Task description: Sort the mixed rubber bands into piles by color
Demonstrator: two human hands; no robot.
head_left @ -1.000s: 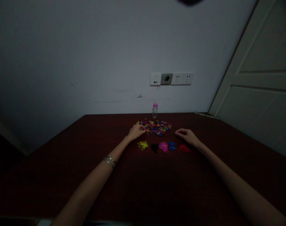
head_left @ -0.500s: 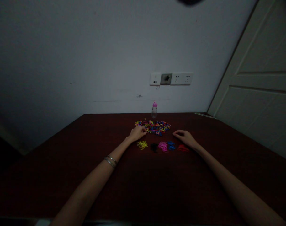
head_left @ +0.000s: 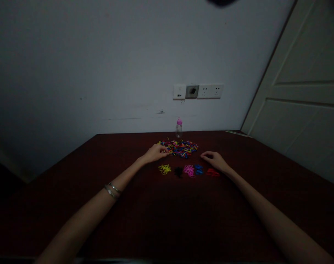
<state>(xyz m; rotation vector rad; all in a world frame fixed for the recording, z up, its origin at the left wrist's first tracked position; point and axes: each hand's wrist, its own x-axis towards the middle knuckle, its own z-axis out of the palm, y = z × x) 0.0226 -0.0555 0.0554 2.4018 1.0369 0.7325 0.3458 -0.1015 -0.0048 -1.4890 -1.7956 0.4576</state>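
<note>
A mixed heap of small coloured rubber bands (head_left: 180, 147) lies towards the back of the dark red table. At its left edge is my left hand (head_left: 156, 152), thumb and fingers pinched close together; anything between them is too small to make out. My right hand (head_left: 215, 160) rests right of the heap, its finger and thumb tips meeting in a pinch. Nearer to me, sorted bands form a row: yellow bands (head_left: 164, 169), black bands (head_left: 178, 172), pink bands (head_left: 189, 171), blue bands (head_left: 199, 169) and red bands (head_left: 212, 172), the red ones just beside my right hand.
Behind the heap, a clear bottle with a pink cap (head_left: 179, 128) stands upright near the wall. Wall sockets (head_left: 210, 91) sit above it. A pale panelled door (head_left: 299, 110) is on the right. The dark red table (head_left: 167, 220) stretches towards me.
My left hand has shifted slightly left along the heap's edge, its forearm swinging outward to the left. My right hand keeps its place and pinch. The whole view has moved slightly.
</note>
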